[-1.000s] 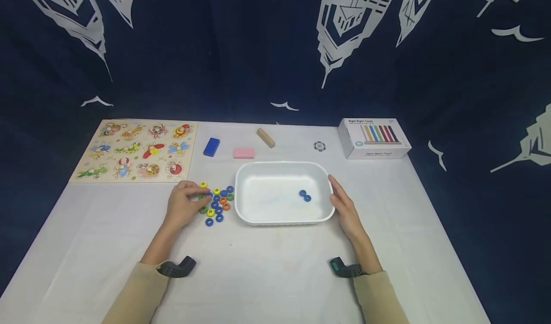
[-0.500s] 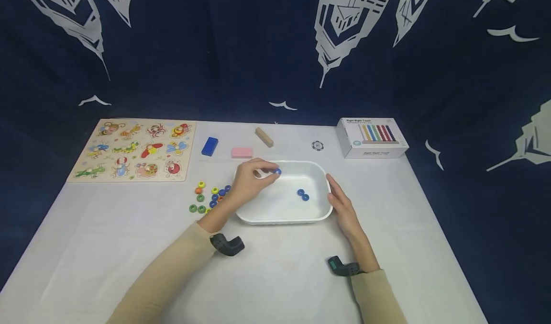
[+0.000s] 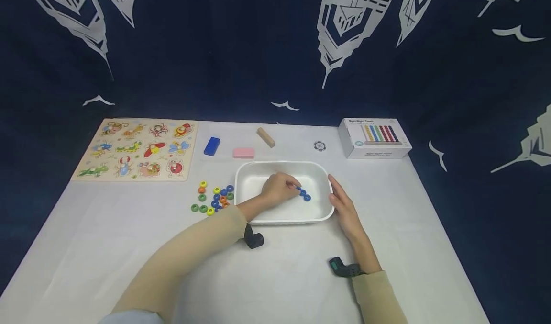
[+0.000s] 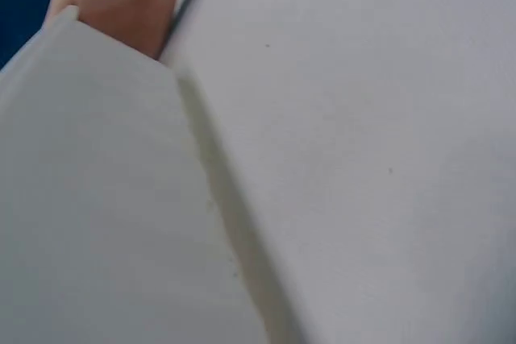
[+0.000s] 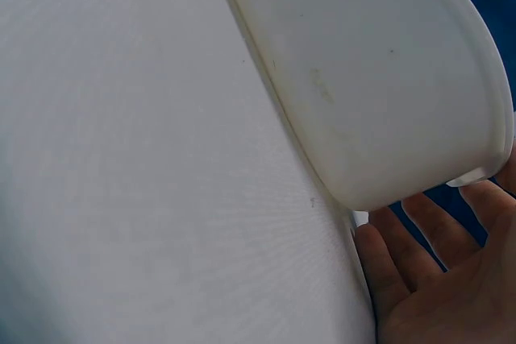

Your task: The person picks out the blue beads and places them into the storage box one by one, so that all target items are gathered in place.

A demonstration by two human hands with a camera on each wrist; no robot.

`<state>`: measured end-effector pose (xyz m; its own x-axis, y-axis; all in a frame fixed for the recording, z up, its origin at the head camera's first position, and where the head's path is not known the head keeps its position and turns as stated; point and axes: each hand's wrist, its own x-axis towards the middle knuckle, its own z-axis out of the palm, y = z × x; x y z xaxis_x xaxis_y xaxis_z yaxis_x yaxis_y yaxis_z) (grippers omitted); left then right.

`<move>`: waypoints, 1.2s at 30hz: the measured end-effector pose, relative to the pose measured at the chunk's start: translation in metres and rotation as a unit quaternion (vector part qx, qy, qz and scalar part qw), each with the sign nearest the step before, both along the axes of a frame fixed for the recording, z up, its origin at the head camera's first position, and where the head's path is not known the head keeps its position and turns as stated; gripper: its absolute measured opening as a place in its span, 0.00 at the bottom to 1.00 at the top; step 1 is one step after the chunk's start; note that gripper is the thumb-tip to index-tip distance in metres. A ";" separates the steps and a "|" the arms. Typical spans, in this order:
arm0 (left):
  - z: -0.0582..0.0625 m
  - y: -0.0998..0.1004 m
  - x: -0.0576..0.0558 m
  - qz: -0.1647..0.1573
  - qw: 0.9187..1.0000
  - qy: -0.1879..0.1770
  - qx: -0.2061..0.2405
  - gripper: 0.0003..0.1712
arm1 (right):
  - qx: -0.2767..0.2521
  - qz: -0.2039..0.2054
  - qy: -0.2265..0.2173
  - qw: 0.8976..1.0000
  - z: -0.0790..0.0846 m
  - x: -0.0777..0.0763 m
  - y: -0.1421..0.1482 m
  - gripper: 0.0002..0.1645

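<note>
Reaching into the white tray point(image 3: 258, 215), my left hand point(image 3: 280, 188) pinches a blue bead point(image 3: 298, 188) at its fingertips, just above the tray floor. Two blue beads point(image 3: 307, 197) lie right beside it in the tray. My right hand point(image 3: 346, 211) rests against the tray's right end, fingers fairly straight along the outer wall, as the right wrist view also shows with the hand point(image 5: 451, 271) by the tray's rounded corner point(image 5: 379, 175). In the left wrist view the tray's side wall point(image 4: 113, 199) hides the left fingertips; only part of a hand point(image 4: 129, 2) shows beyond it.
Left of the tray lie several loose beads point(image 3: 202, 197) in yellow, orange, green and blue. Behind stand an insect puzzle board point(image 3: 137, 147), a blue block point(image 3: 212, 146), a pink block point(image 3: 243, 153), a wooden block point(image 3: 266, 137), a round chip point(image 3: 319, 146) and a white box point(image 3: 374, 139).
My left hand has picked a blue bead from the loose beads and carried it rightward into the tray, down beside the other two. My right hand has stayed at the tray's right end.
</note>
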<state>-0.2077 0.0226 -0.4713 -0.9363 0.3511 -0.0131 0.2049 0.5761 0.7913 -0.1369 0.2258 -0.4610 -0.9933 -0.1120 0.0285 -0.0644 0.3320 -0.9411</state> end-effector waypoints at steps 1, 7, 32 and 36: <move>-0.001 0.002 0.000 -0.005 1.000 -0.001 -0.014 0.09 | 0.000 0.001 0.001 1.000 0.000 0.000 0.001 0.29; -0.001 0.008 0.001 -0.016 0.998 -0.009 -0.061 0.13 | 0.000 0.002 0.005 1.000 0.002 -0.001 0.002 0.29; -0.006 -0.179 0.074 0.243 0.949 0.140 0.144 0.13 | 0.004 -0.010 0.000 1.000 0.001 0.000 0.002 0.29; -0.016 -0.190 0.075 0.255 0.949 0.128 0.134 0.12 | 0.007 -0.010 -0.001 1.000 0.001 0.000 0.001 0.29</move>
